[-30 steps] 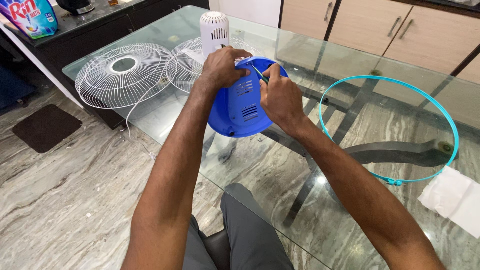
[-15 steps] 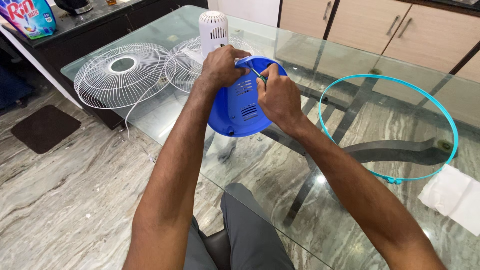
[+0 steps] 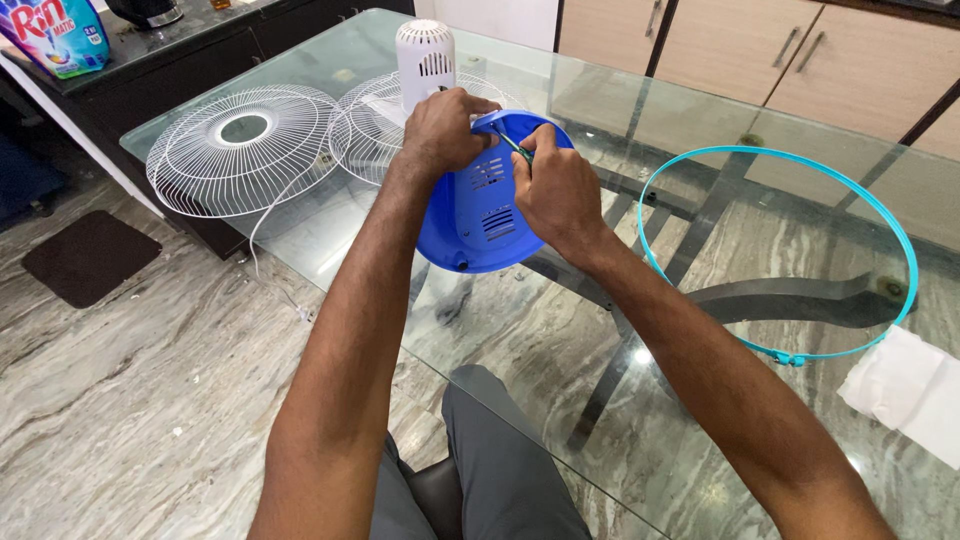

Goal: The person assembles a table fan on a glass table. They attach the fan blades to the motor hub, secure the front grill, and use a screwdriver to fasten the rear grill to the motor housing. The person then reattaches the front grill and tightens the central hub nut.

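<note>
— What was the room like from where you stood?

— A kitchen-like corner with a marbled grey floor and pale wooden cabinet doors (image 3: 740, 45) along the back. A glass table (image 3: 600, 330) filled the middle, its dark metal legs showing through the top. On a black counter to the far left stood a detergent pouch (image 3: 58, 32), and a dark mat (image 3: 88, 257) lay on the floor below.

— And the person?

— Seated at the near edge, both bare arms stretched out over the glass. The left hand (image 3: 440, 130) was wrapped over the top rim of a round blue fan base cover (image 3: 470, 215), fingers curled shut on it, holding it tilted up on edge near the middle of the table. The right hand (image 3: 555, 195) was closed tightly around a small green-handled screwdriver (image 3: 515, 148), its tip set against the cover's upper part, close beside the left fingers.

— What else lay on the table?

— Just behind the cover stood a white fan motor housing (image 3: 425, 60), upright. Two white wire fan grilles lay flat: one (image 3: 245, 150) at the left corner, the other (image 3: 375, 125) partly hidden behind the left hand. A thin white cord (image 3: 270, 215) trailed off the left edge. Well apart to the right rested a teal grille ring (image 3: 780, 255), and by the right edge a white cloth (image 3: 905, 395).
</note>
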